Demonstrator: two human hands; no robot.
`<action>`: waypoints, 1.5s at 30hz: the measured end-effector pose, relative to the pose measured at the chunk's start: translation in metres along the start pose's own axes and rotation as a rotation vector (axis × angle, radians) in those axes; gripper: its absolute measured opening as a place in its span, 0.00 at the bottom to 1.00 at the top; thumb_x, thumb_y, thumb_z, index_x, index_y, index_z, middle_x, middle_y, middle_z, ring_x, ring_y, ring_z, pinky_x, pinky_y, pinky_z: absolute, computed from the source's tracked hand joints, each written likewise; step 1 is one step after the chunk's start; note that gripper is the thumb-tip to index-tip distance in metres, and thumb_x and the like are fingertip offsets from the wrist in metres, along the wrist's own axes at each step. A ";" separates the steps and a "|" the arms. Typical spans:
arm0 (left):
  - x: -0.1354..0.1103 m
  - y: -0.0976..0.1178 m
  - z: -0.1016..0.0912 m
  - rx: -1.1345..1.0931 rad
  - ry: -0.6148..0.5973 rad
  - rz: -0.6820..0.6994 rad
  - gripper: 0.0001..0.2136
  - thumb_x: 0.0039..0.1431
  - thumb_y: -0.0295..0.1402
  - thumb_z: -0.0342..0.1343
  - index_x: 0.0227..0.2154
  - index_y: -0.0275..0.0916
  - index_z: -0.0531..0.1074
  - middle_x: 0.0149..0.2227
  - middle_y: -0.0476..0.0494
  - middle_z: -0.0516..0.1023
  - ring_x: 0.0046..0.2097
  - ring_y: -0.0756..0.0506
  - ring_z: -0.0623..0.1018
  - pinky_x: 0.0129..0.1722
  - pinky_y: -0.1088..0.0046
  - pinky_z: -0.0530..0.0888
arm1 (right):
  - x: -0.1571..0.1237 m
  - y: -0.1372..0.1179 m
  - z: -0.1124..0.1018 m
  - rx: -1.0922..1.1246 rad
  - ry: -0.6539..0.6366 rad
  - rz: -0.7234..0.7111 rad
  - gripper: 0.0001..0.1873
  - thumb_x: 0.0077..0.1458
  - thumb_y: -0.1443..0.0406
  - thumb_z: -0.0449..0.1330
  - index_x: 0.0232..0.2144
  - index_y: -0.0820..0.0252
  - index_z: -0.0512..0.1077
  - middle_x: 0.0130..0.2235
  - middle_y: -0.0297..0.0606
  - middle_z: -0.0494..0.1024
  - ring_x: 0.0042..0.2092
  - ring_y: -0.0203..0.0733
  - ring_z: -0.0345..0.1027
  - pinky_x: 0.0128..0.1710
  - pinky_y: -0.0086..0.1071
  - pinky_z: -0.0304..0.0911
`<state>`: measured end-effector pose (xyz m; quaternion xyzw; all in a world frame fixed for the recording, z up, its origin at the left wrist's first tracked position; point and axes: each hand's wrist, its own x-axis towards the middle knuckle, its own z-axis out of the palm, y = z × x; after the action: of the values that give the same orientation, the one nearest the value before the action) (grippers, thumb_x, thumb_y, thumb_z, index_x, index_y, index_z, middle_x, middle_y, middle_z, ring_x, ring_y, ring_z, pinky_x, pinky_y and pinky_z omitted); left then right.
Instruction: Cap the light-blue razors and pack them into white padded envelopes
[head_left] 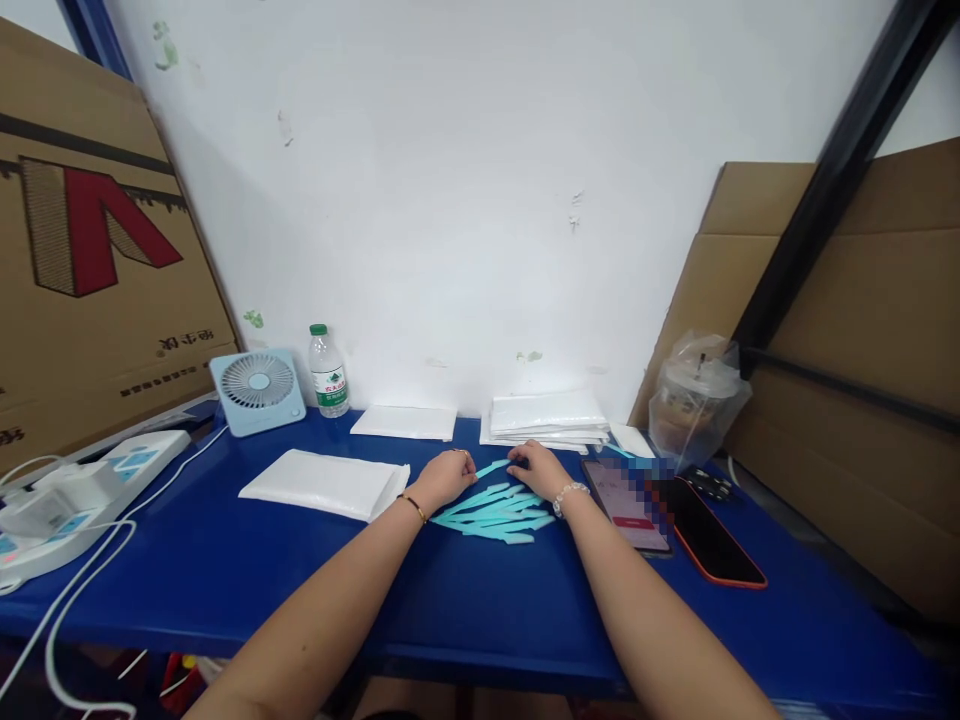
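Note:
A thin teal stick (491, 469) spans the gap between my two hands, above a loose pile of similar sticks. My left hand (448, 477) pinches its left end, fingers curled. At the other end, my right hand (534, 467) is closed with bent fingers on the tip. The teal sticks (491, 512) in the pile have pale, whitish ends and lie fanned across each other on the blue table, just below both hands. Their exact kind is too small to make out. A white padded envelope (322, 482) lies left of my left hand.
Behind are a white packet (405, 421) and a stack of white envelopes (547, 415). A bottle (328, 375), small fan (259, 392) and power strip (97, 500) stand left. Two phones (626, 505) (718, 530) and a bagged drink cup (694, 405) are right.

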<state>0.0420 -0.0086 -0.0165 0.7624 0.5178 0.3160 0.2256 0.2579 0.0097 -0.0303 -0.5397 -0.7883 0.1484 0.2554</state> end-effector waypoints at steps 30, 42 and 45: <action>-0.002 0.008 -0.003 0.343 -0.225 0.088 0.07 0.53 0.35 0.51 0.26 0.40 0.72 0.32 0.48 0.75 0.33 0.48 0.73 0.30 0.75 0.63 | -0.007 -0.012 -0.007 0.228 -0.265 -0.062 0.09 0.45 0.61 0.62 0.26 0.62 0.74 0.31 0.34 0.67 0.28 0.31 0.60 0.26 0.25 0.58; -0.002 0.010 -0.009 0.356 -0.149 0.054 0.09 0.52 0.39 0.53 0.32 0.41 0.73 0.36 0.46 0.74 0.38 0.47 0.73 0.34 0.74 0.64 | -0.012 0.008 -0.033 0.147 -0.157 -0.053 0.12 0.44 0.58 0.63 0.28 0.61 0.74 0.31 0.34 0.68 0.31 0.34 0.61 0.30 0.25 0.58; -0.005 0.014 -0.008 0.324 -0.220 0.126 0.13 0.50 0.45 0.54 0.31 0.41 0.73 0.33 0.47 0.74 0.36 0.47 0.73 0.32 0.75 0.63 | -0.013 0.006 -0.032 0.139 -0.265 -0.115 0.13 0.41 0.57 0.65 0.28 0.59 0.75 0.33 0.35 0.68 0.32 0.35 0.62 0.32 0.26 0.58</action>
<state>0.0439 -0.0186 -0.0028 0.8494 0.4854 0.1570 0.1350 0.2843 -0.0017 -0.0097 -0.4504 -0.8326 0.2575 0.1938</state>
